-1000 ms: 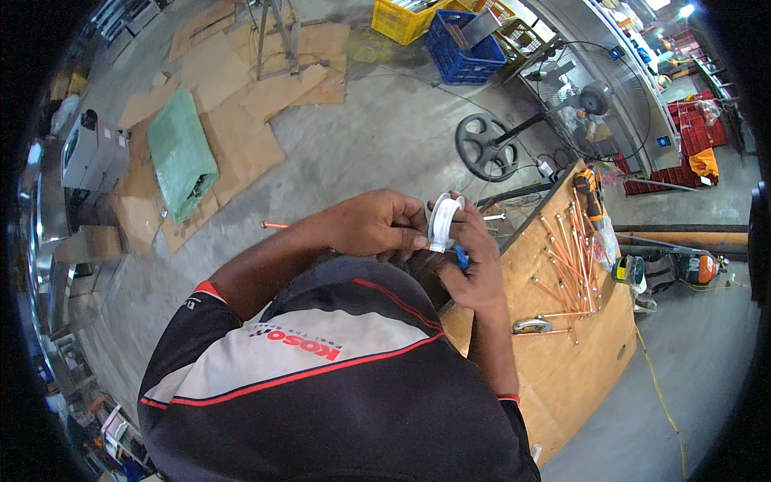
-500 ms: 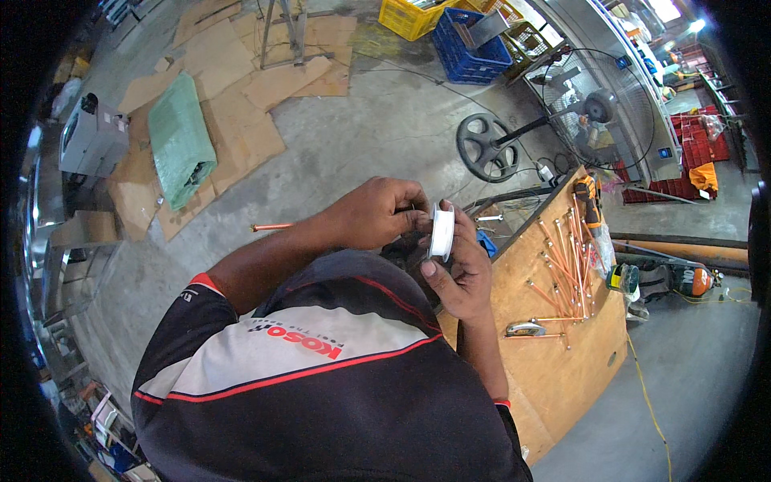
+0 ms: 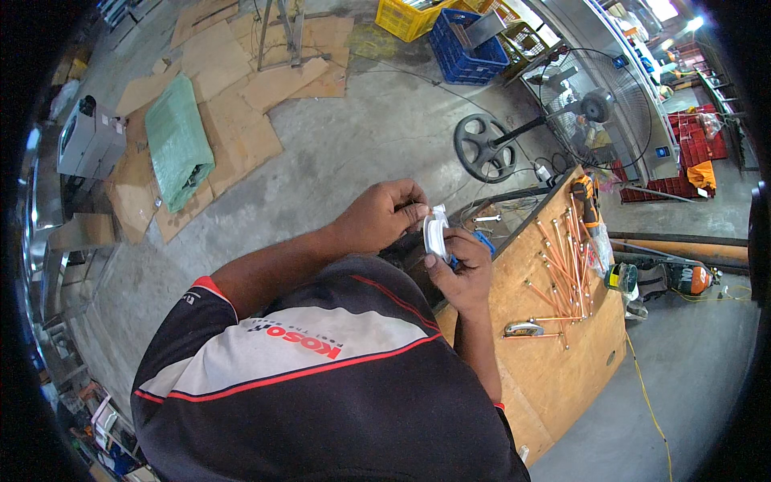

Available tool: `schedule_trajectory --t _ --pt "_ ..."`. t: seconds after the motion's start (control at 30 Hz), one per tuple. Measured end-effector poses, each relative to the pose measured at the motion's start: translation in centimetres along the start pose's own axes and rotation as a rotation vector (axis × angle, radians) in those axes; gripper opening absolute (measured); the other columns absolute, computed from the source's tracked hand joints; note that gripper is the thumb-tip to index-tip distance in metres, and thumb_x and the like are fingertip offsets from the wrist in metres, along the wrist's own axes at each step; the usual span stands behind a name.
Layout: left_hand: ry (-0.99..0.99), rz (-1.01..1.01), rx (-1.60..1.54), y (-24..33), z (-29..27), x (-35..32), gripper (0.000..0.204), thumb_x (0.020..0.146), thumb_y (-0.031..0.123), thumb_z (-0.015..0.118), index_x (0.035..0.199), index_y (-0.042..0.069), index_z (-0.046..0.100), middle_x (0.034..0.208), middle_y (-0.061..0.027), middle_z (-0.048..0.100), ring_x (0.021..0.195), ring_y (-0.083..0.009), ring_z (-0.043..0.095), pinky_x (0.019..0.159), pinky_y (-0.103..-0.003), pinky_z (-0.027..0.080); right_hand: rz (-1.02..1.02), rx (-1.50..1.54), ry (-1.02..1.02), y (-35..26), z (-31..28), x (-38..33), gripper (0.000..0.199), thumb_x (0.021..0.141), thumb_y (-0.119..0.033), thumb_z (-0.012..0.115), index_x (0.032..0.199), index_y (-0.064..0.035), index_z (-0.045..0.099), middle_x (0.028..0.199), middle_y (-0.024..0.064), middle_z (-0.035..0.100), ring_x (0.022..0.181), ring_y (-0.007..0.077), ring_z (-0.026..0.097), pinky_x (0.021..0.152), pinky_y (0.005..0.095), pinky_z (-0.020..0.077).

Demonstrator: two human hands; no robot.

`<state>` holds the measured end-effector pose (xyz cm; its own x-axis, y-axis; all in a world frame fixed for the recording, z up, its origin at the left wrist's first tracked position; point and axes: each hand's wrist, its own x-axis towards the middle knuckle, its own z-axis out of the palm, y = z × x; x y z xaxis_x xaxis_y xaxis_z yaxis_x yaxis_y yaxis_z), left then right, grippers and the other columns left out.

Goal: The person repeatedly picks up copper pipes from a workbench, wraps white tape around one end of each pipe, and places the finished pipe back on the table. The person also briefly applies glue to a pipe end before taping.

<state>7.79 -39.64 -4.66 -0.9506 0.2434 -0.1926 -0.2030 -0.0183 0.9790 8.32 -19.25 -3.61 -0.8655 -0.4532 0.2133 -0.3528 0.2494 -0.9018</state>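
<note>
My right hand (image 3: pixel 463 269) is closed around a white spool of thread seal tape (image 3: pixel 434 238), thumb on its near side and fingers behind. Just left of it, my left hand (image 3: pixel 384 215) is closed in a pinch, its fingertips almost touching the spool. A small copper-coloured end of a thin copper tube (image 3: pixel 431 211) shows at those fingertips. The rest of the tube is hidden behind my left hand and forearm. White tape shows at the top of the spool, beside the tube end.
Right of my hands, a wooden board (image 3: pixel 554 377) carries several copper tubes (image 3: pixel 566 265), a tape measure (image 3: pixel 524 329) and an orange-black power tool (image 3: pixel 586 197). A wrench (image 3: pixel 487 218) lies near the board's left edge. Beyond stand a fan (image 3: pixel 594 104) and a blue crate (image 3: pixel 468 56).
The spool has turned and shifted slightly left and down in my right hand. The copper tube's far end, earlier showing left of my left forearm, is now out of sight.
</note>
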Motion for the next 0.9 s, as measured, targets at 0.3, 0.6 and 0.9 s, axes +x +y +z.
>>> schedule_trajectory --t 0.3,0.6,0.9 --pt "-0.148 0.144 0.141 -1.5 -0.3 0.1 0.021 0.1 0.024 0.059 0.099 0.004 0.056 0.078 0.0003 0.057 0.075 -0.007 0.049 0.066 -0.027 0.042 0.086 -0.036 0.027 2.4 0.6 -0.4 0.029 0.078 -0.012 0.071 0.067 -0.0012 0.046 0.066 0.0081 0.053 0.059 0.0182 0.049 0.056 0.0307 0.0413" --pt "-0.031 0.309 0.038 -2.5 0.3 -0.4 0.023 0.1 0.025 0.06 0.1 0.002 0.055 0.083 -0.0067 0.066 0.08 -0.0123 0.06 0.074 -0.032 0.049 0.151 -0.131 0.242 -2.0 2.7 1.1 0.019 0.084 -0.015 0.069 0.097 -0.0013 0.065 0.067 0.0066 0.052 0.06 0.0176 0.049 0.058 0.0302 0.0405" --pt "0.074 0.346 0.045 -4.6 -0.1 -0.5 0.02 0.099 0.021 0.062 0.094 0.004 0.052 0.072 -0.0019 0.056 0.069 -0.0093 0.047 0.064 -0.029 0.043 -0.029 -0.365 0.177 -1.7 3.2 2.3 0.029 0.078 -0.014 0.069 0.107 -0.0065 0.07 0.087 0.0155 0.07 0.078 0.0358 0.064 0.071 0.0424 0.0512"
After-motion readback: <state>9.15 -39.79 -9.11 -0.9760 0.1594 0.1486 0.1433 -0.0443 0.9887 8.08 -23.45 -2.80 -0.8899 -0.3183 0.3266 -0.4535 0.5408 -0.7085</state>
